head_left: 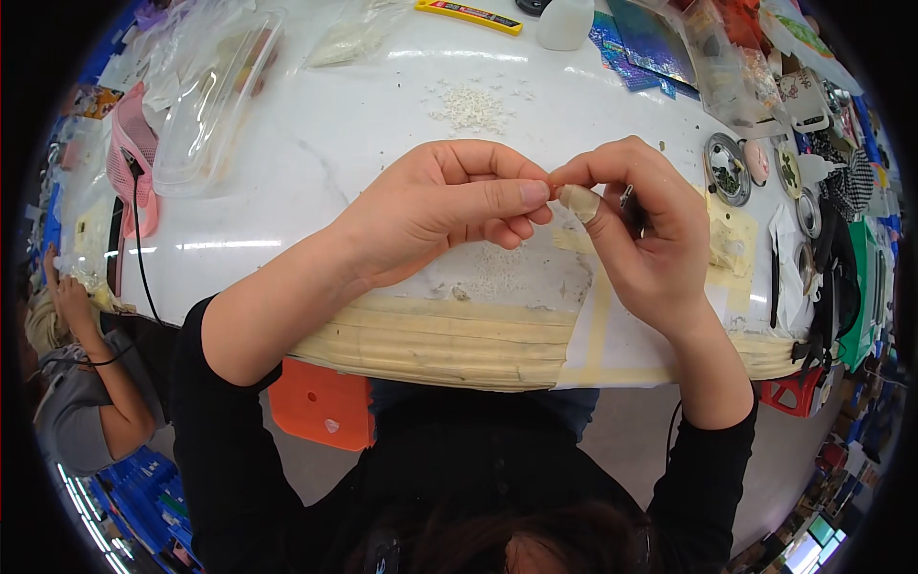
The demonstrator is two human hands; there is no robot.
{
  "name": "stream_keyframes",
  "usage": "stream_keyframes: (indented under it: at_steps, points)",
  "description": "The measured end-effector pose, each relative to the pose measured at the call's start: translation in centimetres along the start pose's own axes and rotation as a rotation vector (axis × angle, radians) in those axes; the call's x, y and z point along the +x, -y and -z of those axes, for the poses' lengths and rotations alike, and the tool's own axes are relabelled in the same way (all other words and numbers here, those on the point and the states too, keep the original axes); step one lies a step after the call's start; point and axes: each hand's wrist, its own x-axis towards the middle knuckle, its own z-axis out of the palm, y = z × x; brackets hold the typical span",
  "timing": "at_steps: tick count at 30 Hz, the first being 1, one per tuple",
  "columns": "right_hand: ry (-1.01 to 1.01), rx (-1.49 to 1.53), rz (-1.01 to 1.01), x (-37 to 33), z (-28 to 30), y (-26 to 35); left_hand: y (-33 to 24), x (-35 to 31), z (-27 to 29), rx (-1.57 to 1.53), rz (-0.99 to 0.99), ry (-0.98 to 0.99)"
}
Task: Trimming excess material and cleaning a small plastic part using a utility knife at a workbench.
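Observation:
My left hand [435, 201] and my right hand [645, 225] meet fingertip to fingertip above the white table. The left thumb and forefinger are pinched together; whatever lies between them is too small to name. The right thumb, wrapped in a tan tape [579, 202], presses against the forefinger at the same spot. A dark, shiny object [632, 208] shows partly inside the curled right fingers; its kind is hidden. Beyond the hands lies a loose pile of tiny white bits [471, 107], like beads. More small white bits [492, 275] are scattered beneath the hands.
A clear plastic box [215, 115] and a pink mesh item [134, 158] are at the left. Along the far side are a yellow cutter [469, 16], a white bottle [565, 24] and shiny blue sheets [650, 48]. Round tins [729, 170] crowd the right. Another person [96, 383] sits at far left.

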Motion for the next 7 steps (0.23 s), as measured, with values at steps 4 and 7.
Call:
stream_keyframes:
  at_steps: [4,7]
  points:
    - [0.012,-0.026,0.029,0.08,0.03,-0.06,0.18,0.03,-0.04,-0.027,0.009,0.025]
    - [0.026,-0.011,0.083,0.06,0.15,-0.27,0.19,-0.03,0.45,0.016,0.001,0.075]
